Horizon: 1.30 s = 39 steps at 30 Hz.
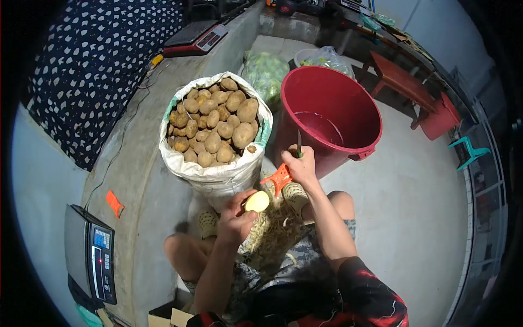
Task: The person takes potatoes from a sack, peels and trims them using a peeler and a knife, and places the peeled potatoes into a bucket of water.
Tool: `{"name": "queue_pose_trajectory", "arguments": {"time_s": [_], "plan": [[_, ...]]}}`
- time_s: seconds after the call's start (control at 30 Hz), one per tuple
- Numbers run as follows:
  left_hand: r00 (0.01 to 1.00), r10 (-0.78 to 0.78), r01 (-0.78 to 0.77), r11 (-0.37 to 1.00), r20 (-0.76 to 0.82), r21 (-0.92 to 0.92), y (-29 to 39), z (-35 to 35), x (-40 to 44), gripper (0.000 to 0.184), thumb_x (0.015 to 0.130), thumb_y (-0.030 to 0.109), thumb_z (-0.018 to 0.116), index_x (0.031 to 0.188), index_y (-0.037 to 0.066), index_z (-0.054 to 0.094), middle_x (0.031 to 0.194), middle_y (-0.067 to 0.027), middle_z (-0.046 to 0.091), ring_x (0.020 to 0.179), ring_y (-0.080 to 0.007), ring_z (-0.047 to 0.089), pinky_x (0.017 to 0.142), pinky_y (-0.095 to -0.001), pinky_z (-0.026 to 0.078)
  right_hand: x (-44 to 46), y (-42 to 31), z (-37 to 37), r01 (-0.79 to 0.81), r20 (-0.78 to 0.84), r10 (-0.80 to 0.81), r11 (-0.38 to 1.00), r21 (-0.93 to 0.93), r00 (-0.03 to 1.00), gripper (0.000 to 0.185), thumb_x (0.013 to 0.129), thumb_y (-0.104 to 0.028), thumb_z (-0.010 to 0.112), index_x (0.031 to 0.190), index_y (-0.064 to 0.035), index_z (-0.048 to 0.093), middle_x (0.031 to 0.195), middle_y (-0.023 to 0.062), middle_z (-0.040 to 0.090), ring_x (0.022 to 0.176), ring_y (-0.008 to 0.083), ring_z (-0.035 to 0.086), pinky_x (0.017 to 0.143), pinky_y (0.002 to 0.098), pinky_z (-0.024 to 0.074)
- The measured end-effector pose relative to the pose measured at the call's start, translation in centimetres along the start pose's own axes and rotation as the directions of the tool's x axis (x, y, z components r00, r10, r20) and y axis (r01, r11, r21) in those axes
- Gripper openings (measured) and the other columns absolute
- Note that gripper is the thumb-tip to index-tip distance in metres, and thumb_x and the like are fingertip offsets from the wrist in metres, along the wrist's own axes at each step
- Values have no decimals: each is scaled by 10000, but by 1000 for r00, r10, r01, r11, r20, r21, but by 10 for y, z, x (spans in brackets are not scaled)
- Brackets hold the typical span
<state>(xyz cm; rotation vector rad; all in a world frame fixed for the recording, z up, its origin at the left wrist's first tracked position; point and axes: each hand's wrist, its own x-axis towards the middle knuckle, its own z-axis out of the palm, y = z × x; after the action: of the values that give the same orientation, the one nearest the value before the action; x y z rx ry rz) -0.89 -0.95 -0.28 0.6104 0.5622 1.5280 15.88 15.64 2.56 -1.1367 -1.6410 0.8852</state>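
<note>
A peeled yellow potato is gripped in my left hand, above my lap. My right hand is closed on an orange peeler, which points down and to the left. A knife with a green part near the handle sticks up from the same hand. Just beyond my hands stands a white sack with its rim rolled down, full of unpeeled potatoes. To its right is a large dark red bucket, with what looks like a little liquid at its bottom.
Peelings litter the floor between my feet. An orange peeler-like tool and a digital scale are on the left ledge. Behind the sack lies a bag of green vegetables. A red bench stands at the right.
</note>
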Motion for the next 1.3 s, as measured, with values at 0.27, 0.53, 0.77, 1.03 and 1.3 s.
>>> {"name": "queue_pose_trajectory", "arguments": {"time_s": [0.27,0.53,0.77,1.03,1.3], "plan": [[999,18,-21,998,40,63,6,1,1,516,750,-103,648,1249,-52,531,1177,-145,612,1075,-215,601,929,-339,486,2,1,-3,219,5,-221,963,-158,975,217,668,-139,645,571,20,534,532,91,413,523,119,432,501,323,339],[996,-36,25,991,84,128,15,9,-3,579,693,-124,741,1232,-51,544,1155,-142,619,1049,-214,617,903,-326,514,0,-7,-1,-27,158,30,999,-18,987,295,693,-158,626,561,47,459,472,75,374,486,93,380,462,331,323],[994,-84,63,964,73,257,22,12,-8,595,681,-101,783,1221,-68,535,1183,-157,597,1074,-215,600,927,-350,513,-3,-15,-2,-104,288,87,994,44,954,278,715,-142,615,524,-19,455,489,-32,386,501,57,363,461,301,302],[994,-32,-22,875,104,483,20,9,-6,636,661,-68,815,1225,-68,522,1123,-139,644,1031,-184,619,927,-310,502,-2,-22,-5,-119,334,124,992,-37,934,279,702,-150,622,524,-9,459,479,-4,396,493,76,369,464,316,315],[997,-69,59,976,37,211,19,14,-4,605,651,-118,779,1199,-54,533,1123,-151,638,1028,-219,629,903,-340,524,-2,-9,-1,-212,305,202,977,-1,931,305,691,-170,643,524,15,466,469,22,404,483,97,404,469,319,357]]}}
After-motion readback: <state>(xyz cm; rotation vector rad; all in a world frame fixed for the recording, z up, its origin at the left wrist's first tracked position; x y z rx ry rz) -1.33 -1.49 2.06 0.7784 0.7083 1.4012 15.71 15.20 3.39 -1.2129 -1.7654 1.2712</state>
